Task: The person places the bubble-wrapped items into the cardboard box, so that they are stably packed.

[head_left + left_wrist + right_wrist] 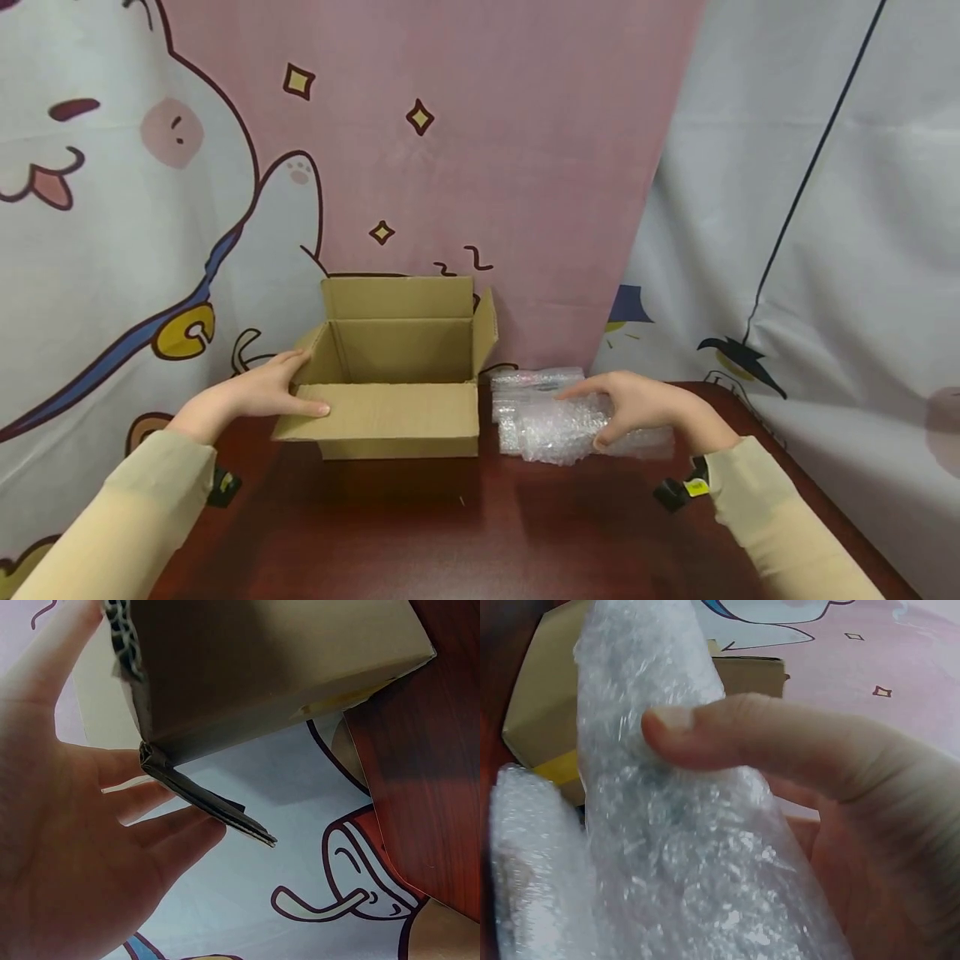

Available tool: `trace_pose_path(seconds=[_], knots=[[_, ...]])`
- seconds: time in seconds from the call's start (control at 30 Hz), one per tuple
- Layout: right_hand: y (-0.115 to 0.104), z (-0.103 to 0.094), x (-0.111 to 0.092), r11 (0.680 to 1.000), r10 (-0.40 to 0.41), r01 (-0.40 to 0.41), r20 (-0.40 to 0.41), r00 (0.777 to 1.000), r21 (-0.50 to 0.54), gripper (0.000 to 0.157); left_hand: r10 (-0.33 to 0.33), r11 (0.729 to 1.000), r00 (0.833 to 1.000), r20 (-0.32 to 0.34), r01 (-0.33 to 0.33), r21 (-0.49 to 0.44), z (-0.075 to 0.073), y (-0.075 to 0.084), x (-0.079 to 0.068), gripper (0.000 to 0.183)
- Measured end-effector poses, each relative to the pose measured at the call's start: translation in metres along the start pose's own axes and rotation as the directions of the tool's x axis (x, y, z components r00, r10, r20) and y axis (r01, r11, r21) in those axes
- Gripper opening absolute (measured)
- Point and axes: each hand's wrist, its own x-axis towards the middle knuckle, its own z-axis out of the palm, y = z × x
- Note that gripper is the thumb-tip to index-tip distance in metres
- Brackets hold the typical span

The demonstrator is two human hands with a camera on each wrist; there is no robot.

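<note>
Head view: the left hand (273,390) grips the cardboard box (401,417); right of it, the right hand (645,404) holds a bubble-wrapped package (558,429). Left wrist: fingers (180,836) touch a flap (204,795). Right wrist: another package (536,870) lies near the box.

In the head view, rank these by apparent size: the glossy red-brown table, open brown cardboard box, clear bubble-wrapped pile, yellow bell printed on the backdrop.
Largest to smallest, by visible area:
1. Table
2. Cardboard box
3. Bubble-wrapped pile, partly behind the right hand
4. Yellow bell
</note>
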Motion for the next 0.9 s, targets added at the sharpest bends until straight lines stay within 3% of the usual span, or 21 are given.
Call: trace_pose_path(seconds=[0.27,0.53,0.9], knots=[[-0.008,-0.031,-0.001,0.998,-0.032,0.030,0.044,0.999,0.053,0.072,-0.008,1.000,1.000,0.004,0.008,-0.001,0.000,0.002,0.000,0.113],[-0.019,-0.057,0.000,0.998,-0.060,0.059,0.041,0.997,0.032,0.072,0.004,1.000,1.000,0.003,-0.004,-0.003,-0.001,0.002,-0.002,0.111],[-0.035,-0.095,0.006,0.998,-0.042,0.039,0.064,0.997,0.056,0.073,0.001,1.000,1.000,0.005,-0.001,-0.005,0.001,0.000,0.000,0.111]])
